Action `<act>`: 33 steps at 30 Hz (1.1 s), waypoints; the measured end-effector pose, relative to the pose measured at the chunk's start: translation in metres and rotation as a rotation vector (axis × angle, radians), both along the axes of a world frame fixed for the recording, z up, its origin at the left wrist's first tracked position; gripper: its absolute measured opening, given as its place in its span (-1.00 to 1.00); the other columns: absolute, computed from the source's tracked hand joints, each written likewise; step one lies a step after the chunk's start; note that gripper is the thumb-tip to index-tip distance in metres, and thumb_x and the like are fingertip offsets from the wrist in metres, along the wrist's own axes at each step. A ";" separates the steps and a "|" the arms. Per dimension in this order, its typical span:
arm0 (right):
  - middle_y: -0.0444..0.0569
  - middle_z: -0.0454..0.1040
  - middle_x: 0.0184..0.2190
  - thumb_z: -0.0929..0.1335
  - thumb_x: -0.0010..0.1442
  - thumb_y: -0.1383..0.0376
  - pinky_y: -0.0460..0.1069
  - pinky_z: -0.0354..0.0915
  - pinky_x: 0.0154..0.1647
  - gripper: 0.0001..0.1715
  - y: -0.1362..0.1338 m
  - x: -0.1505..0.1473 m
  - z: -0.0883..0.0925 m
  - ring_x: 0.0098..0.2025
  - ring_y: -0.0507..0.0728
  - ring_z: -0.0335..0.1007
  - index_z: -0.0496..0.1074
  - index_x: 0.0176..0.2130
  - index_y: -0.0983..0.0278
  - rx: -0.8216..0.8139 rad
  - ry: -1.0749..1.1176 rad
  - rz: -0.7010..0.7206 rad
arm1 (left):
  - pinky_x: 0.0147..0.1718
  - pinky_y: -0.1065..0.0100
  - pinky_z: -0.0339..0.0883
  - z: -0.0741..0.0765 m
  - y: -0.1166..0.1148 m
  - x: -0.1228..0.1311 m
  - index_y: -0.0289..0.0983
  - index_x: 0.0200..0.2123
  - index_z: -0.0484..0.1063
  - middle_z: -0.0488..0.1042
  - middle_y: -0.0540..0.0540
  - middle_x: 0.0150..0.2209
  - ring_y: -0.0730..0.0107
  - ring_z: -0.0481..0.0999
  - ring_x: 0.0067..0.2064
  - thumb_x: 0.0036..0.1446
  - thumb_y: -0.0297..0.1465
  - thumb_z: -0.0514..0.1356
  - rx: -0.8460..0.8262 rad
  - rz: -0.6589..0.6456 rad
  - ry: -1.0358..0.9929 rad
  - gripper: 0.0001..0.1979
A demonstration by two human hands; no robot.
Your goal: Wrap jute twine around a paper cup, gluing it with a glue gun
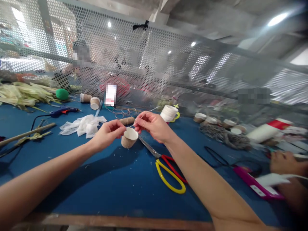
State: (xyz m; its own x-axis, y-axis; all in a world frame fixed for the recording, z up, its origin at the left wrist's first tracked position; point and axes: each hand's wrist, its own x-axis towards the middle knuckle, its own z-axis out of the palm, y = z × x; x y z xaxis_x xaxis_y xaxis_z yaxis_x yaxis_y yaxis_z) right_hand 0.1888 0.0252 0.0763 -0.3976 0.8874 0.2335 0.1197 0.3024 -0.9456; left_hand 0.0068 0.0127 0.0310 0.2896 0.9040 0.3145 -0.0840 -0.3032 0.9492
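A small brown cup (129,141) with a white inside hangs or stands just below my two hands, over the blue table. My left hand (112,132) pinches at the cup's left rim, on what looks like a thin string. My right hand (150,125) is closed on a thin pale string (147,112) at the cup's right side, with the string's end sticking up to the right. Scissors (157,155) with red and yellow handles lie open beneath my right forearm. Behind the cup is a brown roll (127,121).
White gauzy cloth (84,125) and a blue glue gun (64,111) lie left. White ribbon rolls (168,113) stand behind my right hand. Grey cord (215,134), a magenta power strip (257,184) and another person's hand (286,163) are right. A perforated metal screen (144,70) rises behind.
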 end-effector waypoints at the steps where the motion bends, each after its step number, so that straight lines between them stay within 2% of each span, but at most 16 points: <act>1: -0.17 0.41 -0.53 0.38 0.00 0.16 -0.06 0.35 -0.47 -0.75 -0.010 -0.001 -0.001 -0.51 -0.03 0.35 0.30 -0.44 0.28 -0.007 0.042 -0.033 | -0.44 0.42 0.23 0.002 -0.002 -0.001 -0.32 -0.49 0.34 0.39 0.01 -0.52 0.54 0.33 -0.49 -0.02 -0.36 0.17 0.020 -0.056 0.006 -0.87; 5: -0.11 0.45 -0.46 0.36 0.04 0.14 -0.03 0.39 -0.41 -0.74 -0.042 0.000 -0.007 -0.46 0.00 0.41 0.27 -0.45 0.27 -0.021 0.144 -0.132 | -0.26 0.36 0.29 0.010 -0.005 -0.008 -0.30 -0.34 0.45 0.49 -0.08 -0.33 0.44 0.42 -0.31 0.05 -0.32 0.12 0.089 -0.254 0.031 -0.81; 8: -0.07 0.48 -0.43 0.33 0.08 0.15 -0.03 0.40 -0.40 -0.75 -0.058 -0.001 -0.013 -0.43 0.02 0.44 0.25 -0.44 0.27 -0.033 0.187 -0.159 | -0.31 0.38 0.31 0.016 -0.007 -0.009 -0.32 -0.36 0.46 0.48 -0.08 -0.40 0.45 0.41 -0.36 0.10 -0.25 0.05 0.125 -0.245 0.084 -0.72; 12: -0.08 0.48 -0.47 0.32 0.10 0.17 -0.04 0.39 -0.45 -0.76 -0.066 -0.006 -0.023 -0.51 0.00 0.41 0.25 -0.42 0.28 0.007 0.164 -0.186 | -0.45 0.47 0.25 0.019 -0.017 -0.002 -0.36 -0.43 0.44 0.45 -0.03 -0.48 0.52 0.37 -0.45 -0.02 -0.29 0.19 0.206 -0.230 0.374 -0.79; 15: -0.12 0.45 -0.51 0.34 0.08 0.20 -0.06 0.38 -0.45 -0.78 -0.065 -0.009 -0.029 -0.53 -0.03 0.39 0.26 -0.42 0.29 0.059 0.107 -0.203 | -0.53 0.51 0.17 0.016 -0.023 0.003 -0.38 -0.49 0.43 0.42 0.00 -0.55 0.57 0.30 -0.52 -0.01 -0.32 0.18 0.218 -0.205 0.476 -0.79; 19: -0.17 0.40 -0.54 0.39 0.01 0.25 -0.09 0.35 -0.45 -0.80 -0.063 -0.008 -0.035 -0.53 -0.05 0.36 0.29 -0.45 0.30 0.069 0.027 -0.195 | -0.49 0.49 0.20 0.010 -0.024 0.005 -0.38 -0.48 0.44 0.44 -0.03 -0.53 0.54 0.33 -0.49 0.01 -0.35 0.16 0.156 -0.257 0.452 -0.81; 24: -0.19 0.38 -0.60 0.39 0.01 0.21 -0.08 0.33 -0.49 -0.76 -0.061 -0.007 -0.040 -0.57 -0.04 0.33 0.27 -0.47 0.28 0.089 0.051 -0.230 | -0.50 0.48 0.18 0.003 -0.025 0.009 -0.37 -0.46 0.41 0.41 -0.02 -0.53 0.54 0.32 -0.49 0.00 -0.33 0.15 0.054 -0.282 0.377 -0.81; 30: -0.21 0.35 -0.62 0.39 0.00 0.19 -0.10 0.30 -0.53 -0.75 -0.059 -0.012 -0.045 -0.59 -0.05 0.30 0.26 -0.48 0.28 0.138 0.055 -0.329 | -0.53 0.50 0.11 -0.002 -0.026 0.015 -0.37 -0.53 0.36 0.36 0.04 -0.61 0.61 0.28 -0.56 -0.04 -0.32 0.18 -0.153 -0.285 0.202 -0.80; 33: -0.21 0.35 -0.63 0.38 0.00 0.20 -0.10 0.30 -0.53 -0.76 -0.058 -0.013 -0.046 -0.59 -0.05 0.30 0.26 -0.48 0.28 0.110 0.069 -0.327 | -0.54 0.50 0.09 -0.004 -0.026 0.015 -0.36 -0.55 0.33 0.35 0.06 -0.64 0.62 0.27 -0.57 -0.06 -0.30 0.21 -0.256 -0.299 0.126 -0.78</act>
